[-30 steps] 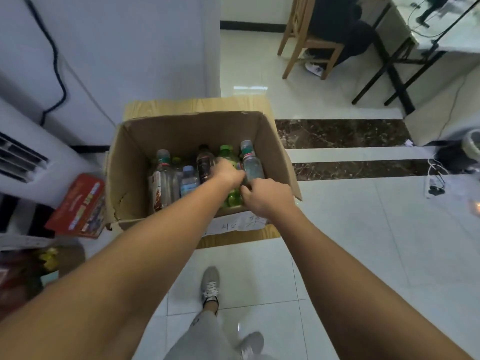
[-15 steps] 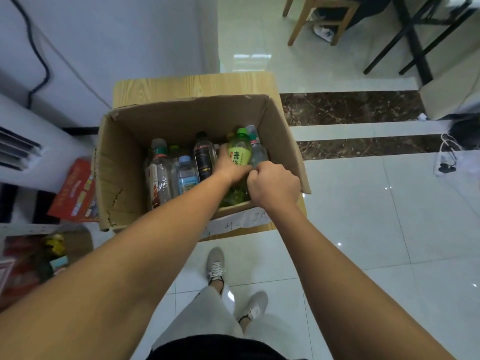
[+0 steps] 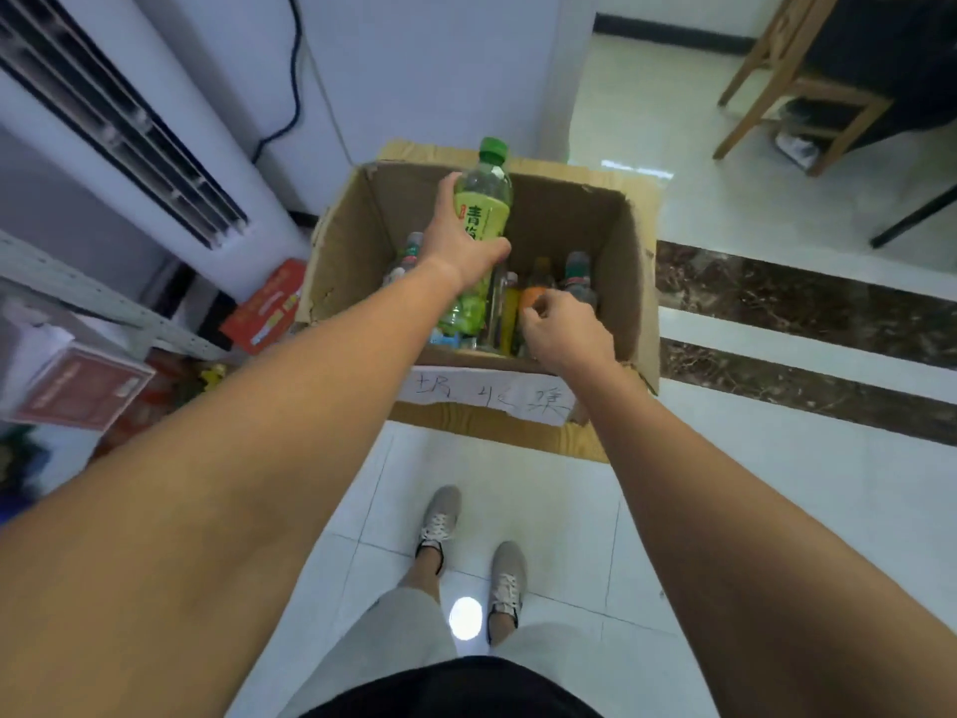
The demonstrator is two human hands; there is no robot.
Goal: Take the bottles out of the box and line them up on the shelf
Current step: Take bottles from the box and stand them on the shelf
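Bottle [image 3: 484,199] in left hand [image 3: 455,251] above box [image 3: 629,282]

The hand's fingers and thumb are clamped round it; it stands upright, green cap on top, over the far left of the box. The right hand [image 3: 564,329] hangs over the near right side, fingers curled at an orange-capped bottle [image 3: 533,295]; whether it grips this, I cannot tell.

white tiled floor [image 3: 777,510] gleaming, two dark marble bands [image 3: 802,298] crossing it, tall air conditioner [image 3: 129,121] standing left, black cable [image 3: 296,70] hanging down the far white wall [image 3: 440,70], wooden chair [image 3: 797,90] sitting far right, metal shelf [image 3: 103,303] running along left, round glare [image 3: 465,618] (reflected light) shining on near tiles
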